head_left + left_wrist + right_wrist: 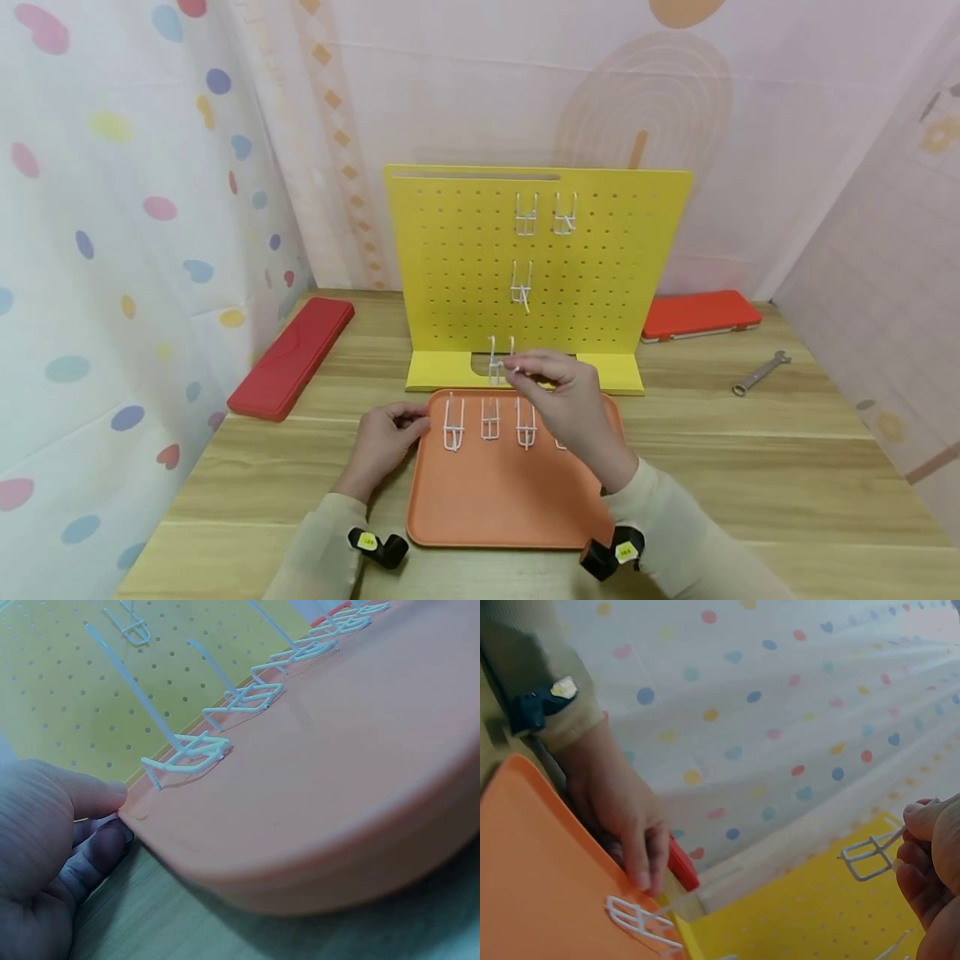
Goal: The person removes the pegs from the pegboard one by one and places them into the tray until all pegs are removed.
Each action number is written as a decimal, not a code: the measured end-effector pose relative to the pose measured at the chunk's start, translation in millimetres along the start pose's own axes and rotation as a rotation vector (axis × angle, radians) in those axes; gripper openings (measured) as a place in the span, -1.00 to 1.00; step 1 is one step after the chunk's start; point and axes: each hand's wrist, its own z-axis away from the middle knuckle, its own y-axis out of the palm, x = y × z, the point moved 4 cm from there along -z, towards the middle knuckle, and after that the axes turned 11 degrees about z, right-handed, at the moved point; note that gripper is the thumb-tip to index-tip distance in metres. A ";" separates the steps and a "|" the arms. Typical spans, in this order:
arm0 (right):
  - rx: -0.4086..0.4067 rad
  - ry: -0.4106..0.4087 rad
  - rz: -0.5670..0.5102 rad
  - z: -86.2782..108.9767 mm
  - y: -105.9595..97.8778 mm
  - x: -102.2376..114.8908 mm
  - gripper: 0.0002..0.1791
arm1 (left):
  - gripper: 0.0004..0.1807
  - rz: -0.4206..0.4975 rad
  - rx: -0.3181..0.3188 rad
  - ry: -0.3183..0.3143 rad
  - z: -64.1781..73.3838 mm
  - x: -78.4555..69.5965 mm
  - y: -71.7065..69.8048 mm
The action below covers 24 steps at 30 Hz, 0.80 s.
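My right hand [566, 404] pinches a white wire pegboard hook [866, 859] between thumb and fingers. In the head view this hook overlaps the lower middle of the yellow pegboard [457, 250], above the tray's far edge. At the left, my left hand [386, 442] grips the far left corner of the orange tray [480, 508], thumb at the rim and fingers below. Several similar hooks [453, 429] lie in a row along the tray's far side; my right hand partly hides the rightmost. Two hooks [527, 218] hang high on the board, with another hook [521, 287] lower down.
A dark red case [292, 358] lies left of the pegboard, and a brighter red case [701, 315] sits at its right. Farther right is a metal wrench [761, 373] on the wooden table [750, 483]. Patterned curtains [150, 250] surround the table's back and sides.
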 end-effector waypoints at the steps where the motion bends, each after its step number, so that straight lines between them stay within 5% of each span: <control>1: 0.010 0.006 0.002 3.9 3.0 -1.1 -0.86 | -0.87 0.000 -0.001 -0.002 0.2 0.2 -0.1; 12: 0.180 0.054 -0.080 37.2 39.8 -16.9 -0.88 | -0.86 -0.004 0.001 0.006 0.3 2.1 0.8; 24: 0.403 0.251 -0.161 58.0 74.7 -36.1 -0.84 | -0.84 -0.014 0.004 0.000 -1.1 -0.3 1.2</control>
